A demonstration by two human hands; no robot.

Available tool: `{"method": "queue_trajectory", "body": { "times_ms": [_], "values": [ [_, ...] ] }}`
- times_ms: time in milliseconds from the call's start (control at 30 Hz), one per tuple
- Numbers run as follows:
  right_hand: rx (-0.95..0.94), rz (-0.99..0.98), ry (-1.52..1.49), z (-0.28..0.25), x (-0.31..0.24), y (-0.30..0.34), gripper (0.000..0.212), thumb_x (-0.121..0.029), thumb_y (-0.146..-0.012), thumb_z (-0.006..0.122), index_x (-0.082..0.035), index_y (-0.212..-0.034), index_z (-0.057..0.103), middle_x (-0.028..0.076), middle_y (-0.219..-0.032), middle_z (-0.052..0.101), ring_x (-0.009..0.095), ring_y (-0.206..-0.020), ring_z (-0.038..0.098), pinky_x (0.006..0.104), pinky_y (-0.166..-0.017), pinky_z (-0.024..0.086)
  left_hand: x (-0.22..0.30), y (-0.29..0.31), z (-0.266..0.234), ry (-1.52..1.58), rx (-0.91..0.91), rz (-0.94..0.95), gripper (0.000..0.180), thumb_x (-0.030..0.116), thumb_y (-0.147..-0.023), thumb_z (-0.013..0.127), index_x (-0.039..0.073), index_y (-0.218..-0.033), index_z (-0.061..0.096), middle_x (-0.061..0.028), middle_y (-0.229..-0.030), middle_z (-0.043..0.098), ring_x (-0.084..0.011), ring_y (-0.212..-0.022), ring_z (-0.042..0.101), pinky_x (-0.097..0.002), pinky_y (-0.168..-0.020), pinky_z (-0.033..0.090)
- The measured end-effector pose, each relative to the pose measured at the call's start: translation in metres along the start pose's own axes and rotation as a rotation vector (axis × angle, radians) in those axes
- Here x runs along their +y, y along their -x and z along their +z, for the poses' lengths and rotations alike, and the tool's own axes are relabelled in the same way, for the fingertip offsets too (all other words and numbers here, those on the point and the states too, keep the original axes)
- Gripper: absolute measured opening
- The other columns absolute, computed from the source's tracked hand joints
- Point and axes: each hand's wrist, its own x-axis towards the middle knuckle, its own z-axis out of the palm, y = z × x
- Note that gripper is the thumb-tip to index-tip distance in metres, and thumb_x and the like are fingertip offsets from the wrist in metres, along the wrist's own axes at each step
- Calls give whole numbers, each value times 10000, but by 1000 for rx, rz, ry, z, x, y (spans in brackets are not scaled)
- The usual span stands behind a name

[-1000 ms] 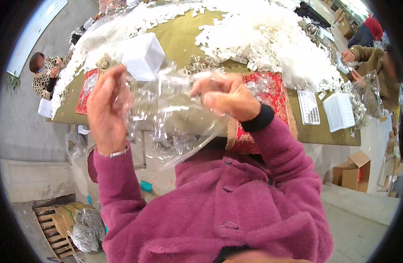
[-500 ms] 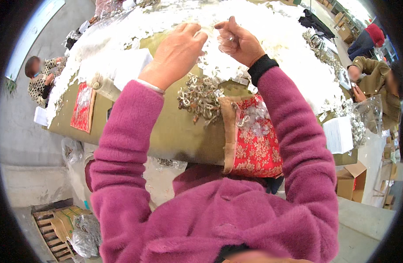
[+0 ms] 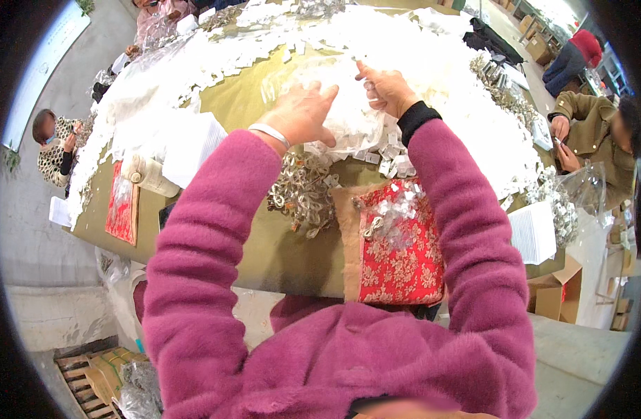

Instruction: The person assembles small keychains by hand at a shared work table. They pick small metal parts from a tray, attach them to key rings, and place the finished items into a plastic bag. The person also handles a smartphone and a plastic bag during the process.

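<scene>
My left hand (image 3: 303,115) is stretched over the middle of the table, its fingers spread and nothing held. My right hand (image 3: 389,89) is beside it, index finger pointing forward and the other fingers curled; a small pale glint shows at them, but I cannot make out what it is. Below both hands lies a bright heap of small white pieces and clear plastic (image 3: 352,129). Small white block-like pieces (image 3: 397,165) lie near my right wrist. A pile of looped, pale and brownish cord bundles (image 3: 303,199) sits just nearer than my left hand.
A red floral cloth (image 3: 404,269) with plastic bits and one cord loop (image 3: 373,227) lies at the near edge. Left are a pale bottle-like container (image 3: 149,174), white sheets (image 3: 195,150) and another red cloth (image 3: 122,213). Co-workers sit left and right; a cardboard box (image 3: 557,290) stands right.
My left hand has gone from bunched fingers to spread ones. My right index finger now points forward. The view has shifted, so the table sits lower in the picture.
</scene>
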Motion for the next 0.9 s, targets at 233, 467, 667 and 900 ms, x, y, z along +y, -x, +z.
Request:
{"method": "queue_trajectory", "body": {
  "times_ms": [233,467,667,900],
  "values": [
    [740,-789,1192,22,-21,20,447,-295,-939,775,34,-1216,655,174,-1065,687,278,-1014,672,434,-803,562,-3,-11,-7,254,-143,-120,1200,481,-678,933,90,-1640,330,-293,-1344,641,-420,-1282,618,-447,-1095,489],
    [128,-998,1207,37,25,42,317,-82,-877,662,-21,-1188,678,184,-1136,712,373,-1090,678,469,-956,550,-1,-28,5,116,-252,-148,733,599,-742,886,26,-1185,776,-164,-1167,773,-331,-1122,723,-441,-1005,562],
    [55,-655,1475,5,37,11,388,-263,-972,623,-72,-1302,696,188,-1282,708,369,-1192,650,477,-1034,514,18,-7,-4,47,-358,-201,420,438,-928,766,107,-1185,793,-123,-1167,776,-308,-1115,727,-443,-981,575],
    [-17,-740,1528,4,25,12,258,-220,-941,685,-79,-1134,781,152,-1153,757,356,-1065,709,468,-961,558,9,87,-7,461,851,195,174,94,-899,796,75,-1066,752,-114,-1109,767,-318,-1025,732,-384,-899,583]
  ]
}}
